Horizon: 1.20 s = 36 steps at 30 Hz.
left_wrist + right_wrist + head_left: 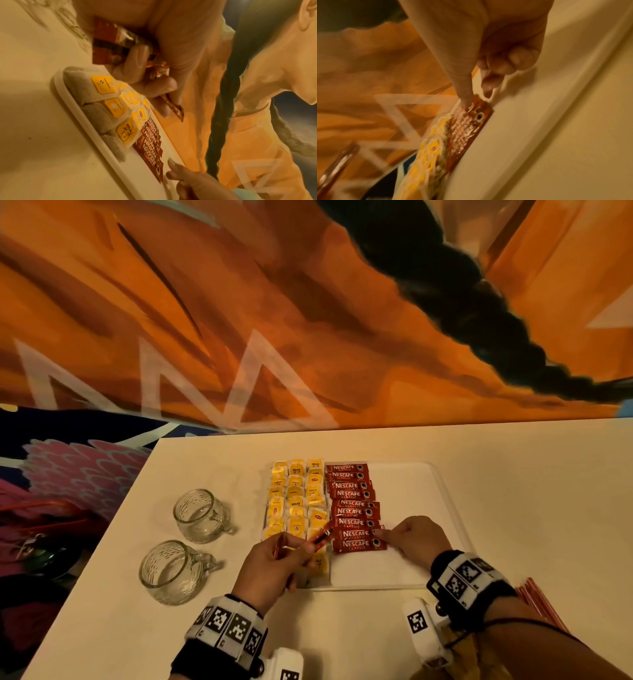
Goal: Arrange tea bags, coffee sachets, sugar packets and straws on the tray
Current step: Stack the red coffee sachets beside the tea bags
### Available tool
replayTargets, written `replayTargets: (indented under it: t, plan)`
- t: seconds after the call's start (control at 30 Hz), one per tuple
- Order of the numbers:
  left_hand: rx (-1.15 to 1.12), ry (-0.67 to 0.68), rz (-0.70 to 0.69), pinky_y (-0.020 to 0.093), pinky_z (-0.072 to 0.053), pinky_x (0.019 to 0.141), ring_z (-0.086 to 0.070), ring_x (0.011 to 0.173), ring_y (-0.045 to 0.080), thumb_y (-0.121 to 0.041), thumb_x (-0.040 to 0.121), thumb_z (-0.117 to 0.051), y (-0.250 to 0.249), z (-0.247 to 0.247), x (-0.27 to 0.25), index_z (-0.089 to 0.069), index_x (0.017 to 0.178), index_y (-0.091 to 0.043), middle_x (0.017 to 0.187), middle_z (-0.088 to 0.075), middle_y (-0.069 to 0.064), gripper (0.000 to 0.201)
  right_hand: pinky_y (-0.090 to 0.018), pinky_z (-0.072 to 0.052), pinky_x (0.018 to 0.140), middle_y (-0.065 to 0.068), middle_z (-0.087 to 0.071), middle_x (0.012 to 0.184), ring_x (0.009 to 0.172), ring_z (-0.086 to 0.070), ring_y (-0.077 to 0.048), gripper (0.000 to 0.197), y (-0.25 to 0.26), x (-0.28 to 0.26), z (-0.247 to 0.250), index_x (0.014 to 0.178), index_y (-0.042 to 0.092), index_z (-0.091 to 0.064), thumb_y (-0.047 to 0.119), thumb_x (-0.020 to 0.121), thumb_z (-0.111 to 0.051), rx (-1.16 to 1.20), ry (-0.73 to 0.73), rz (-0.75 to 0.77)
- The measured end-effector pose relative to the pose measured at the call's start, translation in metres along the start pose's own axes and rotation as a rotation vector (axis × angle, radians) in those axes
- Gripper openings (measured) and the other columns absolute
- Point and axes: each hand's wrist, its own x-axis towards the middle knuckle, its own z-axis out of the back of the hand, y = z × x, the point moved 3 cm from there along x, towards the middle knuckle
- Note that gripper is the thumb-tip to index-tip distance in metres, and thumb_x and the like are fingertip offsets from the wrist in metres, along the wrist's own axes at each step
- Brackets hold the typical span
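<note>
A white tray [404, 508] lies on the cream table. Tea bags [296, 498] with yellow tags fill three columns at its left. Beside them runs a column of red Nescafe coffee sachets [352, 505]. My left hand [308, 546] hovers over the tray's near left part and grips a small bunch of red sachets [320, 537], seen close in the left wrist view [109, 44]. My right hand [383, 534] rests on the tray, its fingertips [465, 102] touching the right end of a near sachet [467, 121] in the column. The tray's right half is bare.
Two empty glass mugs [200, 515] [171, 571] stand on the table left of the tray. Red straws [537, 597] lie on the table at the right, partly behind my right wrist. An orange garment hangs over the table's far edge.
</note>
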Motion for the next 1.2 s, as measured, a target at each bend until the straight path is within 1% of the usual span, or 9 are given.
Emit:
replayTargets:
  t: [0.1,0.17,0.4,0.53,0.7,0.8,0.93,1.03,1.2]
  plan:
    - [0.02,0.059,-0.059,0.02,-0.047,0.054,-0.058,0.058,0.011,-0.007,0.078,-0.074,-0.001,-0.005,-0.002,-0.07,0.075,-0.008,0.063,-0.066,0.0,0.005,-0.028,-0.04,0.061,-0.003,-0.06,0.066,0.06,-0.054,-0.015,0.06,0.02,-0.016,-0.001,0.076,0.003,-0.063,0.063,0.083,-0.058,-0.078,0.052,0.127]
    - [0.049,0.095,-0.094,0.025,-0.053,0.065,-0.063,0.07,0.014,-0.006,0.075,-0.076,-0.002,-0.009,-0.001,-0.073,0.077,-0.009,0.073,-0.071,0.002,0.005,-0.024,-0.036,0.05,-0.001,-0.06,0.057,0.044,-0.046,-0.01,0.063,0.034,-0.031,-0.01,0.086,0.002,-0.069,0.062,0.087,-0.053,0.078,0.229,0.108]
    - [0.083,0.051,-0.224,0.021,-0.051,0.082,-0.066,0.09,0.016,-0.001,0.069,-0.079,-0.01,-0.016,0.001,-0.075,0.07,-0.022,0.087,-0.073,-0.004,0.021,-0.022,-0.041,0.047,-0.011,-0.069,0.076,0.046,-0.049,-0.011,0.012,0.053,-0.052,-0.019,0.097,0.007,-0.069,0.015,0.087,-0.069,0.474,0.519,0.188]
    - [0.069,0.065,-0.242,0.024,-0.053,0.068,-0.064,0.071,0.009,0.001,0.069,-0.079,-0.01,-0.013,-0.001,-0.075,0.084,-0.019,0.087,-0.072,-0.004,0.025,-0.026,-0.049,0.054,-0.005,-0.066,0.069,0.053,-0.058,-0.013,0.017,0.054,-0.051,-0.013,0.099,0.007,-0.069,0.006,0.082,-0.073,0.493,0.455,0.289]
    - [-0.126,0.083,-0.102,0.012,-0.047,0.055,-0.064,0.063,0.0,-0.005,0.076,-0.075,-0.003,-0.01,-0.001,-0.066,0.108,-0.015,0.092,-0.07,0.003,0.035,-0.031,-0.055,0.077,0.0,-0.068,0.07,0.073,-0.067,-0.015,0.02,0.058,-0.053,-0.007,0.096,0.018,-0.069,0.007,0.08,-0.075,0.323,0.357,0.496]
    - [-0.169,0.034,-0.056,0.009,-0.036,0.039,-0.051,0.039,-0.003,-0.005,0.084,-0.067,0.001,-0.008,0.001,-0.066,0.104,-0.001,0.061,-0.065,-0.006,0.02,-0.03,-0.054,0.078,0.0,-0.069,0.073,0.076,-0.066,-0.015,0.019,0.06,-0.054,-0.006,0.096,0.019,-0.07,0.013,0.079,-0.077,0.326,0.331,0.526]
    - [-0.185,-0.064,-0.076,0.018,-0.052,0.06,-0.071,0.067,0.013,-0.006,0.081,-0.07,0.005,-0.003,0.007,-0.068,0.099,0.002,0.079,-0.073,0.008,0.019,-0.02,-0.048,0.063,0.0,-0.067,0.074,0.069,-0.062,-0.011,0.015,0.059,-0.054,-0.009,0.091,0.019,-0.07,0.02,0.078,-0.078,0.343,0.338,0.469]
    - [-0.245,-0.063,-0.066,0.008,-0.04,0.044,-0.055,0.043,-0.002,-0.003,0.083,-0.067,0.002,-0.006,0.005,-0.066,0.099,0.008,0.058,-0.066,-0.006,0.019,-0.021,-0.048,0.061,0.004,-0.067,0.068,0.063,-0.061,-0.008,0.008,0.056,-0.053,-0.009,0.084,0.017,-0.069,0.013,0.081,-0.075,0.359,0.343,0.456]
    - [-0.17,0.027,-0.073,0.006,-0.035,0.039,-0.047,0.036,-0.005,0.0,0.084,-0.066,-0.004,-0.017,0.001,-0.062,0.079,-0.004,0.045,-0.057,-0.012,0.007,-0.023,-0.053,0.062,-0.002,-0.07,0.079,0.066,-0.061,-0.009,0.01,0.048,-0.044,0.002,0.091,0.01,-0.074,0.004,0.085,-0.069,0.446,0.281,0.393]
